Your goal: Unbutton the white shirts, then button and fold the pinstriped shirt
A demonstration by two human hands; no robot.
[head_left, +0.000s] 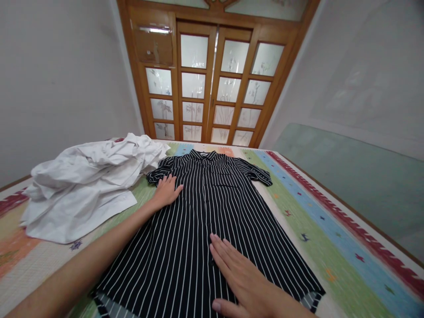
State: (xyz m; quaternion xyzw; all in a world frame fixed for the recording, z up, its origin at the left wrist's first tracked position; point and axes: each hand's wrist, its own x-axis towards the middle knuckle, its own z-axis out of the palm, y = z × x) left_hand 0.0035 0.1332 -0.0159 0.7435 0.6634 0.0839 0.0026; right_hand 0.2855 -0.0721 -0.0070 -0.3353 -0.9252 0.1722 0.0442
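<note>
A black shirt with white stripes (195,221) lies spread out front side up, its collar at the far end and its hem toward me. My left hand (166,191) rests flat on the shirt's left side just below the sleeve, fingers extended. Lower down, my right hand (235,269) lies over the button line near the hem, fingers stretched out and thumb apart. Neither hand grips the cloth. To the left of the shirt is a crumpled white garment (89,181).
The patterned, striped cover (298,212) lies under both garments. Beyond its far edge stand wooden doors with glass panes (194,86). Grey walls rise on both sides, and a pale green panel (347,176) runs along the right.
</note>
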